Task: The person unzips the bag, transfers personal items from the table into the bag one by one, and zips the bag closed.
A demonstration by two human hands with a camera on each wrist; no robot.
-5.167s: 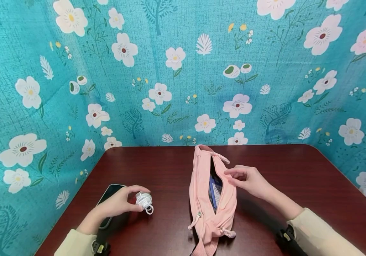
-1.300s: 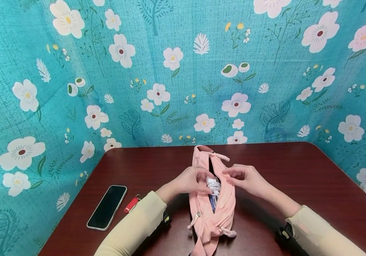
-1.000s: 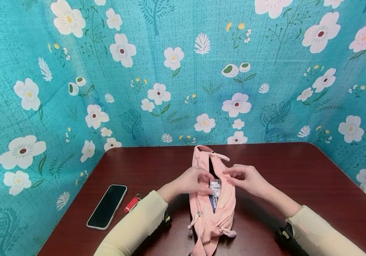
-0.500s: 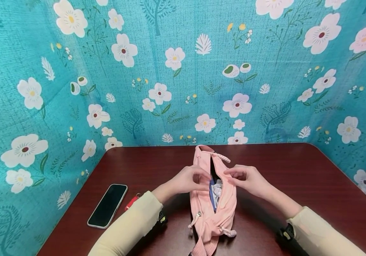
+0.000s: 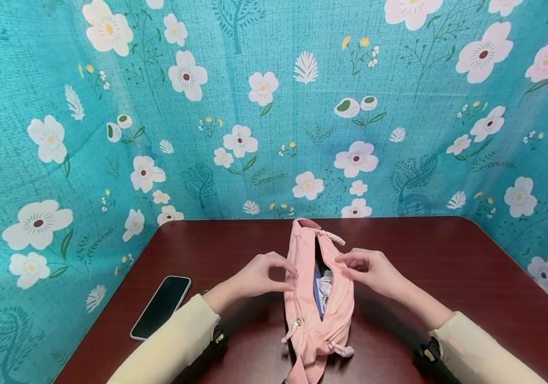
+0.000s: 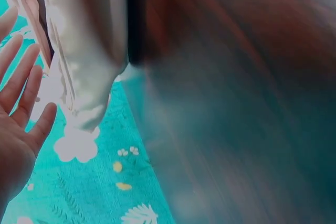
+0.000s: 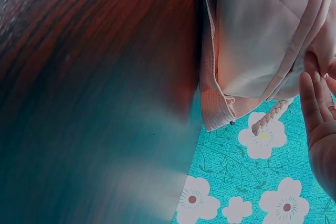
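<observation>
At the gaping pink bag (image 5: 306, 298), right fingers (image 5: 348, 257) pinch the opening's right edge (image 5: 335, 282); relaxed left fingers (image 5: 281, 261) stand parted opposite.

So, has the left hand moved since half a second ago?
Yes, leftward: the left hand has drawn back from the middle of the pink bag to its left side.

The long pink cloth bag (image 5: 305, 266) looks matt, the dark red-brown wood-grained tabletop (image 5: 408, 250) smooth and glossy, the black rectangular phone (image 5: 161, 306) glassy, the teal floral cloth backdrop (image 5: 274, 125) matt.
</observation>
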